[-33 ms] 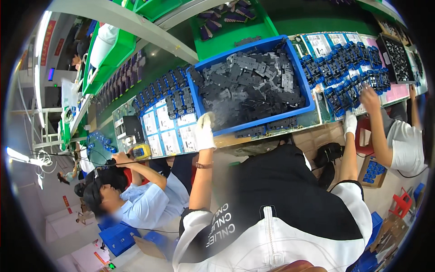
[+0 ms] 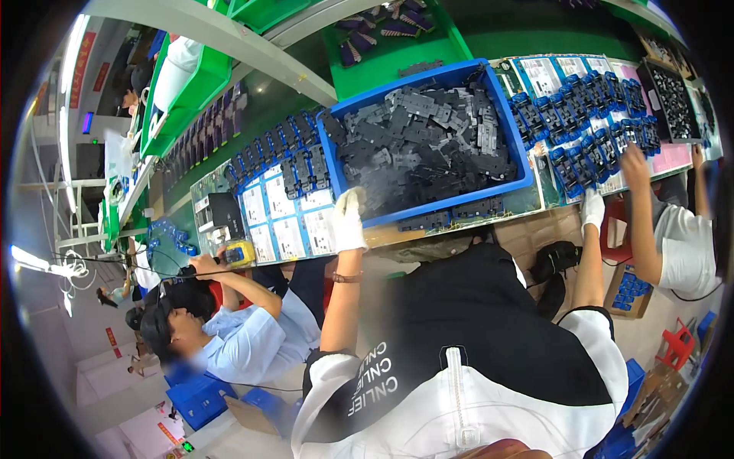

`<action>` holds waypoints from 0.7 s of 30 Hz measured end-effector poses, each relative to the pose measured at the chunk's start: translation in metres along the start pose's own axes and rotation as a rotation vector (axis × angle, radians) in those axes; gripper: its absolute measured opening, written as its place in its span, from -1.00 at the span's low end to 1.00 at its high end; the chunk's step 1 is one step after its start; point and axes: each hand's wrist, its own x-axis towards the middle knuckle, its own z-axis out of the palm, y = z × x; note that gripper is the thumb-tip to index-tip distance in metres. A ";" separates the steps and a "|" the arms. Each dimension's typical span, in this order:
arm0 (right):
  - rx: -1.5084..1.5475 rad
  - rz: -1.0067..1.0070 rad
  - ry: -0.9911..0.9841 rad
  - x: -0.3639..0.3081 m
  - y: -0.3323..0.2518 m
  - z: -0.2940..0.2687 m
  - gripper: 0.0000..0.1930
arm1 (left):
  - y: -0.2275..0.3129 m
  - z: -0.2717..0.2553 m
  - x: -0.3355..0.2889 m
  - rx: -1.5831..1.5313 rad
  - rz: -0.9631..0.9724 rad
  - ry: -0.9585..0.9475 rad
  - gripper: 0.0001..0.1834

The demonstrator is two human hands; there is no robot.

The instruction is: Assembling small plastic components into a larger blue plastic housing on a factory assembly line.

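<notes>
My left hand [image 2: 349, 219], in a white glove, is at the front left corner of a large blue bin [image 2: 447, 205]. Its fingers point up beside the rim, and I see nothing held in them. Flat black plastic parts [image 2: 428, 138] are heaped inside the bin. Farther right, my white-gloved right hand [image 2: 592, 209] reaches the table's front edge, just below rows of blue-and-black assemblies [image 2: 569, 172]. Its fingertips lie against the nearest ones; whether they grip one is unclear.
More blue-and-black assemblies [image 2: 306, 172] lie left of the bin on white printed sheets [image 2: 287, 237]. A co-worker's hand [image 2: 634, 167] is over the right rows. Another person in light blue [image 2: 256, 340] sits at left, near a yellow device [image 2: 238, 253]. A black box [image 2: 669, 99] holds small parts.
The co-worker's hand at the right has shifted a little to the right. My own hands stay in nearly the same places.
</notes>
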 end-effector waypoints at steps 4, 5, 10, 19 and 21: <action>-0.162 -0.018 0.060 -0.042 0.003 -0.024 -0.53 | 0.006 0.018 -0.010 -0.035 -0.021 -0.033 -0.66; -0.027 0.083 0.123 -0.054 0.001 -0.030 -0.55 | 0.012 0.023 -0.015 -0.081 -0.055 -0.054 -0.67; -0.099 0.042 0.227 -0.111 -0.029 -0.074 -0.51 | 0.020 0.068 -0.047 -0.487 -0.212 -0.427 -0.57; 0.256 -0.367 -0.179 -0.206 -0.253 -0.104 -0.65 | 0.008 0.146 -0.081 -0.850 -0.371 -0.882 -0.24; 0.188 -0.620 -0.068 -0.216 -0.276 -0.104 -0.71 | 0.012 0.141 -0.079 -1.033 -0.396 -0.851 -0.36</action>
